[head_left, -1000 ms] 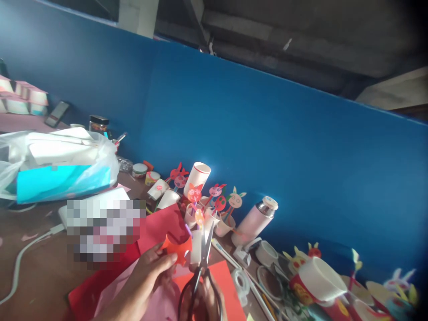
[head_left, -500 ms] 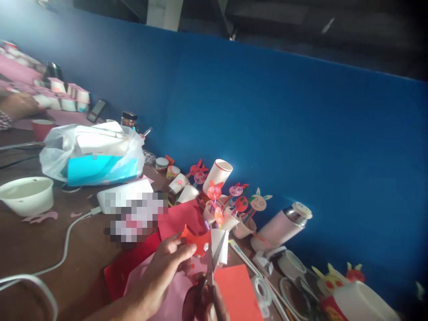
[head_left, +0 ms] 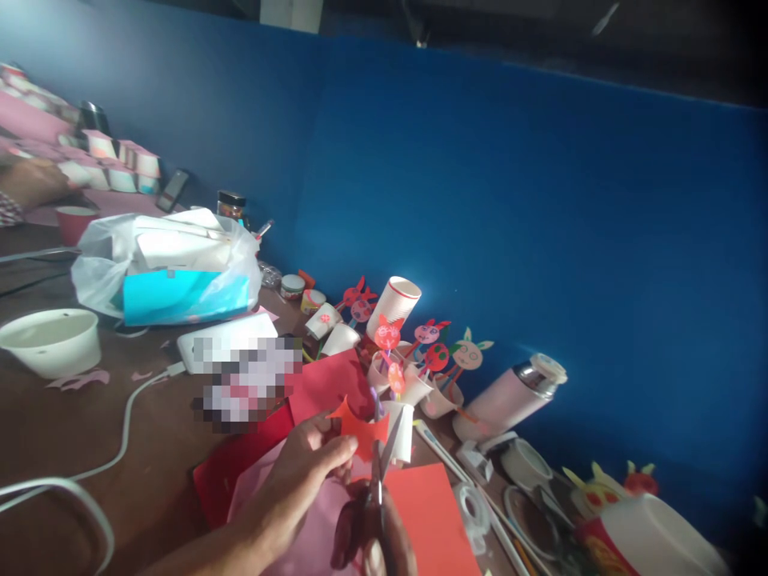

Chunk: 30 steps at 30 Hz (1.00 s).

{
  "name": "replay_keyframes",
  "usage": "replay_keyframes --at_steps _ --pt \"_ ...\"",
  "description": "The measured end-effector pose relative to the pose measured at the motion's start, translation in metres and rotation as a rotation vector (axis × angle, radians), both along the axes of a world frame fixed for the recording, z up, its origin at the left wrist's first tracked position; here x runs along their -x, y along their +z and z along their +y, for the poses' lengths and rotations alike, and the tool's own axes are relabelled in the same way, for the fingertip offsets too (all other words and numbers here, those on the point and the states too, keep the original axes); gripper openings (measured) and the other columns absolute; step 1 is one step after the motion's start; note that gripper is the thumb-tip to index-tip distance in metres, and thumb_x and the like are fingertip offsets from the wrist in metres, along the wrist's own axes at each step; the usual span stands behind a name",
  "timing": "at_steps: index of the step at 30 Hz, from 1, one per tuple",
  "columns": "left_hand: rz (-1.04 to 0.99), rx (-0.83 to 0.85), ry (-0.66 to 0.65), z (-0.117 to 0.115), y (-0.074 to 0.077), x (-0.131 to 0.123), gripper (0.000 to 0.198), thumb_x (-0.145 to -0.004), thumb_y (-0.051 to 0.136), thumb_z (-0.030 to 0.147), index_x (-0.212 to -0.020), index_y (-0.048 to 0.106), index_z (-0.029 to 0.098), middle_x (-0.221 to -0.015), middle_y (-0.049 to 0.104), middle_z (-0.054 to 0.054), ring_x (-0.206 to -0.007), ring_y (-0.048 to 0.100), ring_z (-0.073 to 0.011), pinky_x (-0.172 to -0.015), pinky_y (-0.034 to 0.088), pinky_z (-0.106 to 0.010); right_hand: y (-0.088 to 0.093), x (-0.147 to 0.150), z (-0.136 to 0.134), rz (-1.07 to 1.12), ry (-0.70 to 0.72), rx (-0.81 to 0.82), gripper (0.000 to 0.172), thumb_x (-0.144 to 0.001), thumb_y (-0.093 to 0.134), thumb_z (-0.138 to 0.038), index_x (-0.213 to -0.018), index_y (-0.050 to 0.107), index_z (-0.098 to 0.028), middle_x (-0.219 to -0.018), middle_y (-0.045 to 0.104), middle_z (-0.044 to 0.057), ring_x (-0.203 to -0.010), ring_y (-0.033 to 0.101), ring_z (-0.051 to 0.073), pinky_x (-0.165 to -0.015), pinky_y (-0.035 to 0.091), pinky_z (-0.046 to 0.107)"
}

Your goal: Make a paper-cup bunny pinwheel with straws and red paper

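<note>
My left hand pinches an orange paper piece with a curved, notched upper edge. In my right hand is a pair of scissors, its dark handles gripped and its metal blades parted at the right edge of the orange paper. Beneath my hands lie a pink paper sheet, a dark red sheet and an orange sheet. Just beyond stand paper cups holding sticks topped with paper animal faces.
On the left are a white bowl, a plastic bag, a white power bank and its cable. A pink flask leans at the right, near tape rolls. Another person's hand is at far left.
The scissors' blades have turned slightly and sit lower against the orange paper. The paper has tilted a little in my left hand. The whole view has shifted slightly.
</note>
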<state>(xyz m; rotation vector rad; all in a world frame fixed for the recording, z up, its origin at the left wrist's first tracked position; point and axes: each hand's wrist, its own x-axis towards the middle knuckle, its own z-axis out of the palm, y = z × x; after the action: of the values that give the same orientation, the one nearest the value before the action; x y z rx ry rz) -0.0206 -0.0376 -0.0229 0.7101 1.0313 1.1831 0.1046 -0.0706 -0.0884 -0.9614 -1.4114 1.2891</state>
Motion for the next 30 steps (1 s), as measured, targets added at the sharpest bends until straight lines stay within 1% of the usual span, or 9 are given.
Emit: replay_keyframes --at_steps 4,8,10,12,16,19,24,27,30 --pt "0.037 -0.018 -0.043 -0.001 0.003 0.001 0.013 -0.062 0.06 0.028 -0.062 0.055 0.017 -0.05 0.051 0.004 -0.052 0.047 -0.0113 -0.055 0.038 -0.024 -0.009 0.002 0.003 0.036 0.015 0.012 0.066 -0.065 0.042 -0.081 -0.097 0.051 -0.024 -0.047 0.048 -0.004 -0.038 0.044 0.014 -0.039 0.035 0.024" --pt "0.143 -0.047 -0.083 -0.002 0.01 0.002 0.012 -0.064 0.057 0.026 -0.057 0.054 0.018 -0.047 0.05 0.005 -0.049 0.042 -0.0104 -0.054 0.035 -0.023 -0.014 0.003 0.001 0.102 0.021 -0.059 0.056 -0.072 0.048 -0.07 -0.1 0.049 -0.022 -0.047 0.048 -0.005 -0.038 0.038 0.01 -0.04 0.026 0.022" --pt "0.171 -0.046 -0.093 -0.002 0.012 0.002 0.013 -0.064 0.055 0.026 -0.054 0.053 0.018 -0.046 0.05 0.005 -0.048 0.04 -0.0104 -0.053 0.034 -0.023 -0.014 0.003 0.0 0.107 0.018 -0.071 0.054 -0.074 0.049 -0.068 -0.101 0.049 -0.021 -0.047 0.048 -0.005 -0.038 0.037 0.01 -0.04 0.025 0.022" --pt "0.17 -0.046 -0.098 -0.002 0.01 0.002 0.012 -0.064 0.055 0.026 -0.054 0.053 0.018 -0.047 0.05 0.005 -0.049 0.041 -0.0106 -0.053 0.034 -0.023 -0.014 0.002 -0.001 0.102 0.015 -0.049 0.056 -0.073 0.05 -0.069 -0.101 0.05 -0.02 -0.048 0.048 -0.005 -0.039 0.039 0.01 -0.04 0.028 0.022" --pt "0.089 -0.05 -0.067 -0.001 0.001 0.001 0.009 -0.065 0.056 0.025 -0.06 0.056 0.017 -0.05 0.051 0.005 -0.052 0.043 -0.0098 -0.056 0.035 -0.022 -0.013 0.0 -0.001 0.097 -0.005 0.003 0.06 -0.07 0.051 -0.071 -0.1 0.053 -0.02 -0.052 0.049 -0.004 -0.042 0.043 0.012 -0.041 0.033 0.023" --pt "0.036 -0.076 -0.073 -0.001 -0.003 0.001 0.008 -0.067 0.055 0.022 -0.062 0.056 0.017 -0.051 0.051 0.005 -0.052 0.043 -0.009 -0.057 0.036 -0.022 -0.014 -0.001 -0.002 0.109 -0.015 -0.002 0.057 -0.071 0.052 -0.068 -0.101 0.053 -0.02 -0.054 0.048 -0.004 -0.043 0.042 0.011 -0.042 0.029 0.023" --pt "0.024 -0.092 -0.129 -0.003 0.0 0.001 0.007 -0.068 0.054 0.02 -0.063 0.056 0.016 -0.051 0.052 0.005 -0.051 0.044 -0.008 -0.053 0.033 -0.021 -0.011 0.0 -0.003 0.165 0.022 -0.04 0.047 -0.076 0.053 -0.061 -0.101 0.051 -0.021 -0.055 0.051 -0.004 -0.043 0.04 0.009 -0.043 0.025 0.022" --pt "0.035 -0.08 -0.142 -0.002 -0.002 0.001 0.007 -0.068 0.054 0.019 -0.062 0.055 0.015 -0.051 0.05 0.005 -0.05 0.042 -0.0072 -0.052 0.032 -0.02 -0.008 0.001 -0.004 0.17 0.04 -0.011 0.048 -0.075 0.053 -0.063 -0.098 0.052 -0.02 -0.054 0.05 -0.004 -0.043 0.042 0.01 -0.043 0.026 0.022" --pt "0.06 -0.077 -0.151 0.0 -0.007 0.001 0.007 -0.068 0.055 0.02 -0.064 0.056 0.014 -0.052 0.051 0.005 -0.051 0.042 -0.0075 -0.054 0.033 -0.02 -0.006 0.002 -0.004 0.152 0.026 0.003 0.05 -0.074 0.053 -0.065 -0.097 0.052 -0.02 -0.052 0.047 -0.005 -0.042 0.043 0.011 -0.042 0.028 0.023"
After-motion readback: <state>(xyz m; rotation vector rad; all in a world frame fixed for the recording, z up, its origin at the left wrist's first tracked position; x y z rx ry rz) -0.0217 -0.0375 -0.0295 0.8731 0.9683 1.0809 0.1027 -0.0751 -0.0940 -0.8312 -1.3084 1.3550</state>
